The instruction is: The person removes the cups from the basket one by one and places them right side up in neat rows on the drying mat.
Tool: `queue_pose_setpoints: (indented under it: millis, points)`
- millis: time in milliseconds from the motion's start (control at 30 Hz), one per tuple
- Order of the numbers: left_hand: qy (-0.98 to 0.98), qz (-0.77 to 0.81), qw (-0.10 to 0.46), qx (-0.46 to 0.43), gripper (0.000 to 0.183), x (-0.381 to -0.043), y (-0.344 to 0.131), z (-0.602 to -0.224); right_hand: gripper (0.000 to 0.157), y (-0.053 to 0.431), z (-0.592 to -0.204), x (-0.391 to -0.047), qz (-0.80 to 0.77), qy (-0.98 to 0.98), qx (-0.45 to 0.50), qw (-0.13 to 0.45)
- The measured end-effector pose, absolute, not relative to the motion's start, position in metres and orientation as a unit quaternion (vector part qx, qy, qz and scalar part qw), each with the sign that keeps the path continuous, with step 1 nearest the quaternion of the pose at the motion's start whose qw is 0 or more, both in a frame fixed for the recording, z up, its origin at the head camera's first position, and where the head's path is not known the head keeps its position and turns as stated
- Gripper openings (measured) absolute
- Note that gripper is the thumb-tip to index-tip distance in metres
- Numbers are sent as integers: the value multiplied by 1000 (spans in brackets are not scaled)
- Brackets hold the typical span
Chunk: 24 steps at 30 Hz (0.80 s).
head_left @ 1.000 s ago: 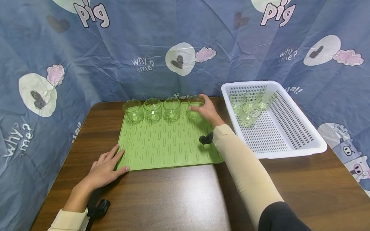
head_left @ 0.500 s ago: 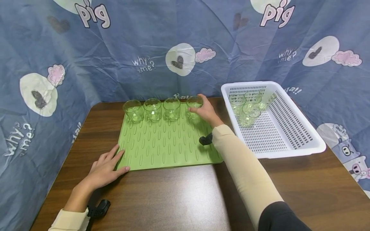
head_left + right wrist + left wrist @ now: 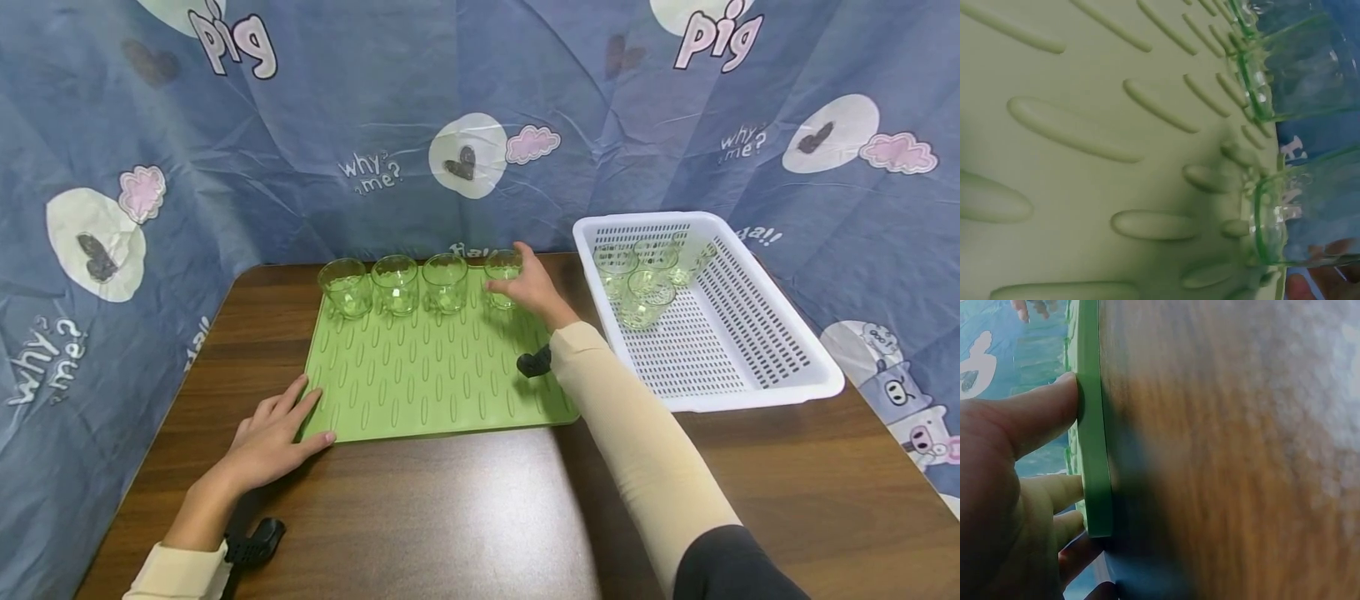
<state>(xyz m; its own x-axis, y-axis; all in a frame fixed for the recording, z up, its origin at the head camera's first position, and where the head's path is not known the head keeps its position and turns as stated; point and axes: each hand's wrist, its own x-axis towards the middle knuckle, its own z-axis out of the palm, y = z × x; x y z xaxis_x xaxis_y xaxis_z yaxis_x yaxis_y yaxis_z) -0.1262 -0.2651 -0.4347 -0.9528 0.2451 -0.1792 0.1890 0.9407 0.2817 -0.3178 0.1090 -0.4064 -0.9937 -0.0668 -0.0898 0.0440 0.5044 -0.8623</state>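
My right hand (image 3: 537,290) grips a clear green-tinted glass cup (image 3: 501,268) from its right side, thumb in front and fingers behind. The cup is upright at the back right of a green ridged mat (image 3: 435,387). In the right wrist view its base is right at the mat's surface, and fingertips (image 3: 1329,275) show beside its wall. Three similar glasses (image 3: 395,287) stand in a row to its left, a wider gap separating them from it. At the mat's front left corner rests my left hand (image 3: 266,442), fingers spread and fairly straight, thumb on the front edge.
A white perforated basket (image 3: 750,392) stands to the right of the mat, with several more glasses (image 3: 651,292) grouped at its back left. Beneath everything is a brown wooden table (image 3: 450,517). A blue printed cloth (image 3: 525,75) hangs close behind the table and along its sides.
The held glass has shifted slightly to the left with my right hand, closer to the row of three. My left hand has stayed at the mat's corner.
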Motion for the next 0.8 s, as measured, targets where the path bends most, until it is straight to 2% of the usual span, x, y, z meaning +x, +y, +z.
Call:
queue_pose_setpoints:
  millis: [333,800]
  points:
    - [980,128,100,112,83,-125,-266,-435,87,108,-399,-314,-453,890,-11,53]
    - [981,123,102,113,83,-125,-266,-435,90,111,-400,-316,-455,889,-22,47]
